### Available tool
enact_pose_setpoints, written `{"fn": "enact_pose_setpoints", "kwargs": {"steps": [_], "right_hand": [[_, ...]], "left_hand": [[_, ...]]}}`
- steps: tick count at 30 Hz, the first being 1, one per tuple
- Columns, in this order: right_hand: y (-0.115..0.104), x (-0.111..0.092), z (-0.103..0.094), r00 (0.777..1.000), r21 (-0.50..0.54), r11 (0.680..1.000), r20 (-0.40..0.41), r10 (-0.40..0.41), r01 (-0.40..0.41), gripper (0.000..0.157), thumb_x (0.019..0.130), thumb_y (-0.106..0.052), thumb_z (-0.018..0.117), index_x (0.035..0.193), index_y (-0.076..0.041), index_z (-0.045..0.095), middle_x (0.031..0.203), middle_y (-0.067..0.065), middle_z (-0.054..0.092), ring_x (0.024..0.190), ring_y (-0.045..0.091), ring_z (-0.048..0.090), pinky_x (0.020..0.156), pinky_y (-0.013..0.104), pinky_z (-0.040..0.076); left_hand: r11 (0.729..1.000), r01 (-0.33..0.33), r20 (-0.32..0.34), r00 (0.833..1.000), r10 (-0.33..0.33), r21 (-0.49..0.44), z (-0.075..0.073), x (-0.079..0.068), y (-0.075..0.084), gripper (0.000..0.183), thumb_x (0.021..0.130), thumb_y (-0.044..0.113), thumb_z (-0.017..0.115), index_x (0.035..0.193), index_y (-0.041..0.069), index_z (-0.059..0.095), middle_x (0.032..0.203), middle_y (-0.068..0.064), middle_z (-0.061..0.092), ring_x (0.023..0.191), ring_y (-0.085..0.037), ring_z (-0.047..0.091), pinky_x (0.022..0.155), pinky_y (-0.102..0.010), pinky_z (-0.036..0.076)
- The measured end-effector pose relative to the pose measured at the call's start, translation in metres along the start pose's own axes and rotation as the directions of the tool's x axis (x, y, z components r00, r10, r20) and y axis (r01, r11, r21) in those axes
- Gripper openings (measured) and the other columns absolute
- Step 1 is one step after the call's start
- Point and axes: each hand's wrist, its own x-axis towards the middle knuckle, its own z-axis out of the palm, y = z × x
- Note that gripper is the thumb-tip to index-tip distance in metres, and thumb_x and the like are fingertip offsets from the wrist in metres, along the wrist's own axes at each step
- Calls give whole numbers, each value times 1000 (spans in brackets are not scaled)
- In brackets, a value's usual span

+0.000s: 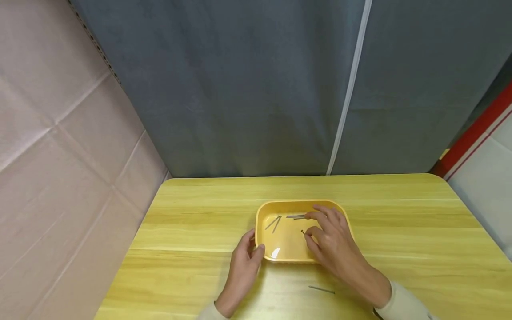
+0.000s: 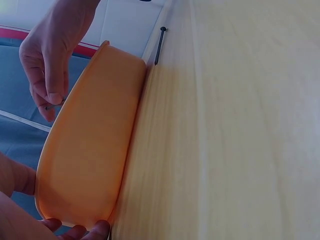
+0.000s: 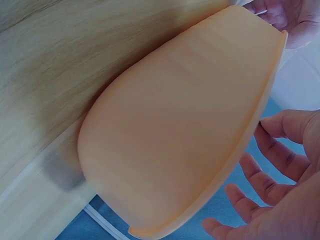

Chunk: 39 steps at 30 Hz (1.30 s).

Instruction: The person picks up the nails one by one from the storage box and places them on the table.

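A yellow plastic tray (image 1: 290,244) stands on the table in the head view. My left hand (image 1: 244,260) grips its near left corner, thumb at the rim and fingers round the outer side. Over the tray's right part, my right hand (image 1: 334,240) pinches a nail (image 1: 302,232) between thumb and index finger, its tip end showing little. Several nails lie on the tray floor: two in a narrow V at the left (image 1: 273,223), others side by side near the back (image 1: 295,216). In both wrist views the tray's outer wall (image 2: 95,135) hides its contents.
One loose nail (image 1: 321,290) lies on the wooden table (image 1: 192,249) in front of the tray. A dark grey curtain (image 1: 248,89) hangs behind the table's far edge. Pale panels stand left and right, the right one with a red band (image 1: 472,142).
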Motion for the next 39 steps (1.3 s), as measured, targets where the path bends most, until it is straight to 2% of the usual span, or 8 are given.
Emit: {"fn": "enact_pose_setpoints", "kwargs": {"steps": [10,16,22,28,31,39], "right_hand": [[-6,2,-6,1000,14,1000,-9,-20,20,10,81,-4,79,73,-8,75,116,13,73,122,47,65,95,73,50],[-8,1,-8,999,13,999,-8,-36,36,13,86,-8,74,73,-8,75,117,12,73,123,47,65,94,73,50],[-11,0,-11,999,24,999,-16,-47,47,27,98,-14,65,72,-9,74,118,11,72,125,46,64,95,73,48],[-15,-1,-14,999,13,999,-27,-47,48,51,114,-25,45,72,-12,72,118,10,71,124,46,65,95,74,48],[-16,-2,-15,999,8,999,-30,-45,45,57,116,-28,40,71,-13,71,118,10,71,123,45,65,94,75,48],[-19,-4,-17,998,-3,999,-34,-52,52,59,117,-30,39,70,-14,71,117,9,71,123,45,65,93,78,49]], "left_hand": [[1000,3,1,1000,-3,-1,0,0,0,55,109,10,65,159,-5,48,145,-24,65,121,-33,71,96,-27,62],[1000,6,0,1000,-6,0,0,0,1,56,108,9,66,159,-5,48,145,-25,65,119,-33,72,95,-27,61],[1000,5,1,1000,-5,15,0,0,0,55,109,9,65,159,-6,48,144,-26,65,118,-34,72,95,-27,62],[1000,3,2,1000,-3,25,1,1,-1,53,110,9,63,159,-4,48,147,-23,64,127,-34,69,99,-26,60],[1000,-7,0,1000,7,24,1,1,-1,53,109,8,63,159,-5,49,147,-24,64,129,-36,68,99,-27,60],[1000,-7,-3,1000,7,24,1,0,-2,53,109,7,63,159,-5,48,147,-24,64,129,-36,68,99,-26,60]]}}
